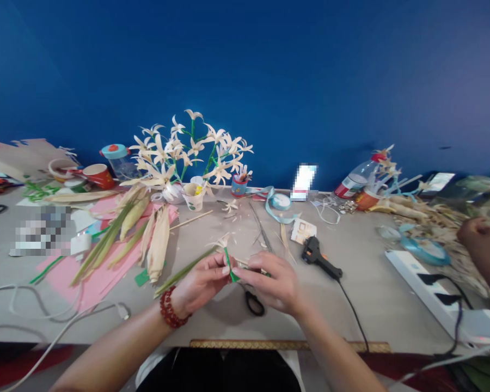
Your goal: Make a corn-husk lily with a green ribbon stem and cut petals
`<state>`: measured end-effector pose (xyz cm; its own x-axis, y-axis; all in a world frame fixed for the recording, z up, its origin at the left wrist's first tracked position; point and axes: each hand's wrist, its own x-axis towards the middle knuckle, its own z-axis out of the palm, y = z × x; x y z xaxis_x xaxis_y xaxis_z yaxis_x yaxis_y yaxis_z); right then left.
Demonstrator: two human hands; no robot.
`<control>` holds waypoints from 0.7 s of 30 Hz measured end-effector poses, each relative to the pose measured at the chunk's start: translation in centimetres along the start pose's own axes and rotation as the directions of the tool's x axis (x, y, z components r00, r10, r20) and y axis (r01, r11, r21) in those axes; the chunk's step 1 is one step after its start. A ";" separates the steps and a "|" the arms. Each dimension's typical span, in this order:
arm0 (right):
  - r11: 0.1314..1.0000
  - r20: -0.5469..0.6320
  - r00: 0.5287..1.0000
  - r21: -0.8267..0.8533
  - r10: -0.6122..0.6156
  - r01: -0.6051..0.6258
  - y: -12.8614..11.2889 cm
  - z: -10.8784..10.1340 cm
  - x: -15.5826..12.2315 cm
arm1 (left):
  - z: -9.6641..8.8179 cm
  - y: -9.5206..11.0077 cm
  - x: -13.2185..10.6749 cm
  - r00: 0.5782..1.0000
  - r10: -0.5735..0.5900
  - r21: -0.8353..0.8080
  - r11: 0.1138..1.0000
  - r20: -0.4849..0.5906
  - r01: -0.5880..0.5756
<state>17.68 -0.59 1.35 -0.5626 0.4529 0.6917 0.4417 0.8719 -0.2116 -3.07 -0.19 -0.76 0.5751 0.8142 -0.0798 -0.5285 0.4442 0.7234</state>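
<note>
My left hand (pixel 202 283) and my right hand (pixel 269 283) meet over the middle of the grey table (pixel 363 294). Both pinch a thin green-wrapped stem (pixel 228 264) that carries a small pale husk flower (pixel 222 240) at its upper end. A long green and tan stalk (pixel 183 272) runs from my left hand down to the left. My left wrist wears a red bead bracelet (pixel 169 308). Black-handled scissors (pixel 253 302) lie on the table just under my hands.
A bouquet of cream husk flowers (pixel 188 152) stands at the back. Corn husks (pixel 147 234) lie on pink paper at left. A black glue gun (pixel 320 258) with its cord lies right of my hands. Another person's hand (pixel 479 239) rests at far right by a white power strip (pixel 428 288).
</note>
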 end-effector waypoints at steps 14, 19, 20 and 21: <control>0.993 0.014 0.998 -0.101 -0.060 0.061 -0.1 -0.3 -0.3 | 0.1 -0.1 0.1 1.000 0.001 0.054 0.999 -0.019 0.000; 0.978 0.060 0.994 -0.188 -0.086 0.096 -0.4 -0.7 0.0 | -0.1 -0.3 0.2 0.998 -0.028 0.037 0.999 -0.055 0.030; 0.976 0.074 0.994 -0.198 -0.081 0.094 -0.4 -0.7 0.0 | -0.2 -0.3 0.3 0.998 -0.031 0.032 0.999 -0.062 0.033; 0.975 0.085 0.994 -0.205 -0.075 0.091 -0.3 -0.7 0.0 | -0.3 -0.4 0.3 0.997 -0.034 0.029 0.999 -0.067 0.036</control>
<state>18.01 -0.98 1.89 -0.6514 0.4004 0.6445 0.5226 0.8526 -0.0016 -2.86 0.03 -1.29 0.5497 0.8218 -0.1501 -0.4889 0.4621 0.7399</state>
